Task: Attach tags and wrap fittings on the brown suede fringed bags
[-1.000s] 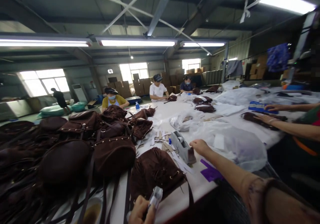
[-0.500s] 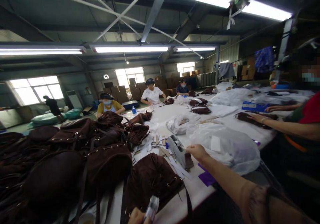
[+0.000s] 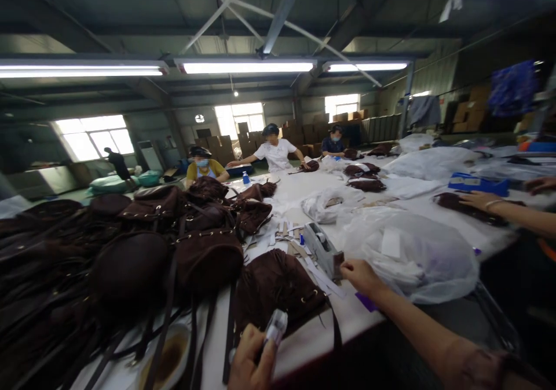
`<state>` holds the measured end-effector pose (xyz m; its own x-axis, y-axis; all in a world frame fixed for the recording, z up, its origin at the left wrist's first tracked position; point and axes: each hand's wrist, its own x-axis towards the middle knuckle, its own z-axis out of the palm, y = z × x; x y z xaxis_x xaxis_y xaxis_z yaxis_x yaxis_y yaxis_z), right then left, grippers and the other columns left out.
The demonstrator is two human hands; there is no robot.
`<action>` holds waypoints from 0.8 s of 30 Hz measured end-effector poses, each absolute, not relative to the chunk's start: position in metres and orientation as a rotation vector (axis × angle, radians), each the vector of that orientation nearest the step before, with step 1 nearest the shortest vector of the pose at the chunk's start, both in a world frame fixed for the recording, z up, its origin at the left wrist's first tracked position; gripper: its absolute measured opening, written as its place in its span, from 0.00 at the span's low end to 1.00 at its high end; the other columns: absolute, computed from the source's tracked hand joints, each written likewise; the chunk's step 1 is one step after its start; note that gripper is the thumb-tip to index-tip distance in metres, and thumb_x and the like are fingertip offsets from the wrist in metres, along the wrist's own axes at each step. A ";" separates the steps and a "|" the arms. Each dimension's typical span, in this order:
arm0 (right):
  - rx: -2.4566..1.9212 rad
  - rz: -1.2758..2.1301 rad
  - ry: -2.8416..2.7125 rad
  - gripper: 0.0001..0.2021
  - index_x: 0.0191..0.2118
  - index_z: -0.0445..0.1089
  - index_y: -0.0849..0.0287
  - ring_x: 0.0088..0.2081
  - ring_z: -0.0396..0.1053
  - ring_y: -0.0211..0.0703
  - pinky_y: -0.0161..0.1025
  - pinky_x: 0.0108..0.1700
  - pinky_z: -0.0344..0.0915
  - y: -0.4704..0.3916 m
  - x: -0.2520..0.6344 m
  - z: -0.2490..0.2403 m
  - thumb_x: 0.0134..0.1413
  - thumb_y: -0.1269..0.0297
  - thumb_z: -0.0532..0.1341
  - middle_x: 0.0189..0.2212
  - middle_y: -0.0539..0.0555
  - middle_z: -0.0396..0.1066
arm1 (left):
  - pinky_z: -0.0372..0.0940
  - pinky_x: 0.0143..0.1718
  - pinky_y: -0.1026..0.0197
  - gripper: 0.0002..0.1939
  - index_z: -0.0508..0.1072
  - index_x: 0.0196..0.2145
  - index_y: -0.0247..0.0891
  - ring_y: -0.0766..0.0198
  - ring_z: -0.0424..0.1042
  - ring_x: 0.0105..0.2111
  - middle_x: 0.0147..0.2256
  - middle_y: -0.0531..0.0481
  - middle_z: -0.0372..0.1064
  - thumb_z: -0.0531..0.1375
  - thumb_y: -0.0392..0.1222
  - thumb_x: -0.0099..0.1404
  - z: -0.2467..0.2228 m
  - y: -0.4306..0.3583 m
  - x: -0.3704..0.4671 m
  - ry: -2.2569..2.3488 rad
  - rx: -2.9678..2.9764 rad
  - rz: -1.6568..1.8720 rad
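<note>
At the bottom edge my left hand [image 3: 252,355] is closed around a small clear, shiny plastic thing [image 3: 276,326] whose kind I cannot make out. It is over the near edge of a dark brown drawstring bag [image 3: 278,288] with metal eyelets and a strap. My right hand [image 3: 361,275] is pinched at the front end of a grey tape dispenser [image 3: 319,242]; whatever lies between those fingers is too small to see. Paper and card strips [image 3: 286,232] lie beside the dispenser.
Many brown bags [image 3: 130,262] are heaped on the left, near a round tub [image 3: 180,352]. A large clear plastic bag [image 3: 417,257] lies right of the dispenser. A co-worker's hand [image 3: 475,200] rests on a brown bag at right; several people sit across the table.
The view has turned right and down. My left hand has come further into view with the clear plastic thing. My right hand has moved from beside the dispenser's roll to its front end.
</note>
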<state>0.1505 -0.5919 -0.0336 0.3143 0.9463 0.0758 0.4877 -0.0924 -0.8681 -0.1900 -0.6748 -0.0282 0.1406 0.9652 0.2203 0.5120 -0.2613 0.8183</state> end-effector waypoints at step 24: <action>-1.381 1.295 -1.493 0.20 0.20 0.68 0.59 0.20 0.53 0.34 0.35 0.23 0.49 -0.671 -0.009 -0.018 0.51 0.48 0.63 0.16 0.47 0.64 | 0.64 0.40 0.55 0.06 0.69 0.32 0.39 0.56 0.65 0.39 0.37 0.44 0.62 0.54 0.35 0.67 -0.020 -0.694 -0.179 1.508 2.297 1.089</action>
<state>-0.0093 -0.6715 -0.0182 -0.1721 0.9773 -0.1232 0.2603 -0.0755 -0.9626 -0.1791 -0.6940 -0.0200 0.2149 0.8545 0.4730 0.7179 -0.4666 0.5167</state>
